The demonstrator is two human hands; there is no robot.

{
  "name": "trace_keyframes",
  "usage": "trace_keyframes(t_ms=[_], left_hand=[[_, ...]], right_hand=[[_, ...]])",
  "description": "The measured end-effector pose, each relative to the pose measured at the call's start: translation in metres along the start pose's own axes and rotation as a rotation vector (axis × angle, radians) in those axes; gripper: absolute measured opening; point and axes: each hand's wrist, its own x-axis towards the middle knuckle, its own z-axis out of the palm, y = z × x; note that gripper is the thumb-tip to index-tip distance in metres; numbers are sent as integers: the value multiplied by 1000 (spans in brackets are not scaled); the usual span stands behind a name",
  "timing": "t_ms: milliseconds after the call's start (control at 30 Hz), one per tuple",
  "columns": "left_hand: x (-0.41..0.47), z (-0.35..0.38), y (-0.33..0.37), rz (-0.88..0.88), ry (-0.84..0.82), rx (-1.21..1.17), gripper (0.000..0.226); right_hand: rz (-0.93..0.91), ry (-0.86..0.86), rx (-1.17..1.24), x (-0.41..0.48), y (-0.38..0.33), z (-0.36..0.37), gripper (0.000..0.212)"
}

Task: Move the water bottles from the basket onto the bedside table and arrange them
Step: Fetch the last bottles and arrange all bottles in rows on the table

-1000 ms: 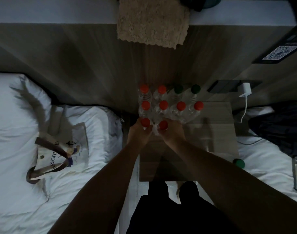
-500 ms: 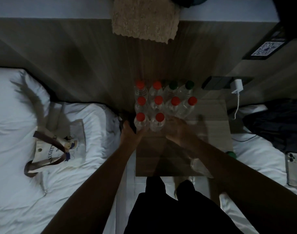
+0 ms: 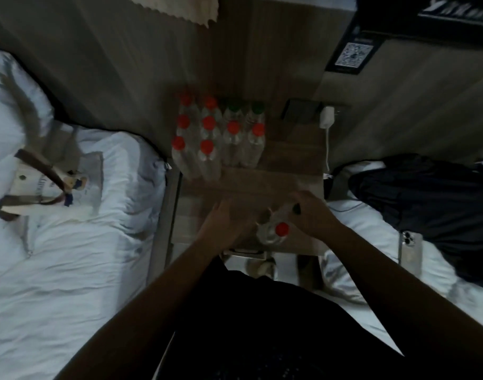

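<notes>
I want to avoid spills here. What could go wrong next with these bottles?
The red-capped bottle between the left hand and right hand is tilted near the bedside table's front edge; it could slip to the floor. Setting it down may also knock the tightly packed standing bottles, toppling several.

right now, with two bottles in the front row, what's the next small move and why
Probably stand the clear red-capped plastic bottle between the left hand and right hand in the front row, next to its two red-capped bottles: that row has two, the rows behind four each.
</notes>
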Motion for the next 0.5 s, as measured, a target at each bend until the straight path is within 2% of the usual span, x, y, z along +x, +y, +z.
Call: trace_keyframes(t_ms=[67,133,300,500], left_hand=[[-14,16,24,30,-67,87,78],[-29,36,41,76,-98,202,66],[-31,72,51,51,-54,149,61],[-33,87,56,16,47,146,51]], right_hand=[[-55,1,-14,-7,9,-2,41],[-90,-25,-21,-15,20,0,50],[-107,-80,-52,-13,32,5,68],[-97,-88,-125,-3,32,5,59]])
